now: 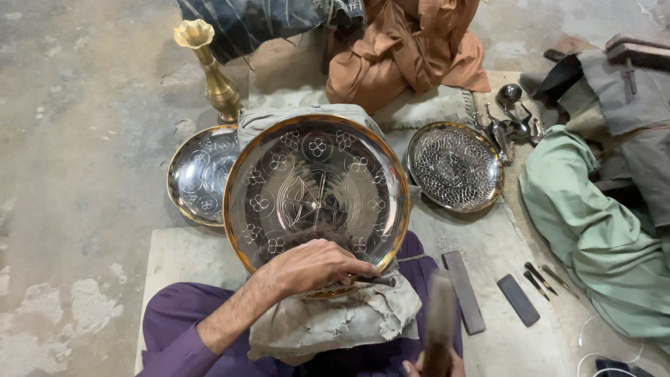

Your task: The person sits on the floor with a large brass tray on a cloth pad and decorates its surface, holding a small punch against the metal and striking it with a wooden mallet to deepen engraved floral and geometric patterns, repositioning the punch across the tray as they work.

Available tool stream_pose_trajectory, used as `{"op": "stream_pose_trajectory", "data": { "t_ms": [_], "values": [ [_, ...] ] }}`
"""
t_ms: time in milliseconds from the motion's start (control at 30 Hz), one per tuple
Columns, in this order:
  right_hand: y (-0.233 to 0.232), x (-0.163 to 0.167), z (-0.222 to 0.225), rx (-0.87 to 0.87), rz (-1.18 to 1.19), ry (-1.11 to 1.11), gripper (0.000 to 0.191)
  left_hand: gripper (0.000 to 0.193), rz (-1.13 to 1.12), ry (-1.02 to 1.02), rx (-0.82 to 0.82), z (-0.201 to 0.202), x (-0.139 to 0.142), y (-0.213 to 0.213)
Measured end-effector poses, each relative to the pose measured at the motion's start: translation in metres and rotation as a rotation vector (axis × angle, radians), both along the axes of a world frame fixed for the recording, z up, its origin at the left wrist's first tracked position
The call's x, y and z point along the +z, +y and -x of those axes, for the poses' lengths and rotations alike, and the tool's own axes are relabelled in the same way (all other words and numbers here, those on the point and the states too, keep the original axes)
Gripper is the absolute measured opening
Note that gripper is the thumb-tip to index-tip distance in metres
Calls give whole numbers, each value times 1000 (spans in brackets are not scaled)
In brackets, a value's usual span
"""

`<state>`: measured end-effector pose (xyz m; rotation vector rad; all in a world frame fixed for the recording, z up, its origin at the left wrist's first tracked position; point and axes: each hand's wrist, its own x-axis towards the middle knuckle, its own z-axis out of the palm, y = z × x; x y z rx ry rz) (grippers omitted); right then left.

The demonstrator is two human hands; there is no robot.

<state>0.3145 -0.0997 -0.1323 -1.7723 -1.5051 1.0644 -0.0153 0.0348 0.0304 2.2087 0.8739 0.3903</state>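
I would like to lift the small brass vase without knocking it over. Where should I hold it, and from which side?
Hold the brass vase at its narrow neck, between the flared mouth and the round base. It stands upright, so approach from the open floor side at the picture's left; the engraved plate and dark cloth crowd the other sides.

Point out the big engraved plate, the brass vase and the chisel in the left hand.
Big engraved plate [307,188], head view, on its engraved centre.
Brass vase [218,84], head view, on its neck above the base.
Chisel [377,281], head view, on the dark shaft past the fingertips.
Left hand [310,269], head view, on its back.
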Motion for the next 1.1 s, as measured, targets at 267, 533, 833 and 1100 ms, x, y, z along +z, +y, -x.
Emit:
{"op": "stream_pose_trajectory", "data": {
  "t_ms": [267,533,833,1100],
  "values": [
    [4,6,11,-39,-367,23,77,49,54,110,103,-2,9,-6],
    [3,12,3,-50,-385,8,76,49,71,-82,157,6,9,-9],
    [9,-6,-15,0,-388,45,78,49,78,1,173,3,6,-10],
    [7,5,-27,138,-227,-213,75,51,78,2,190,8,0,-9]
  ]
}}
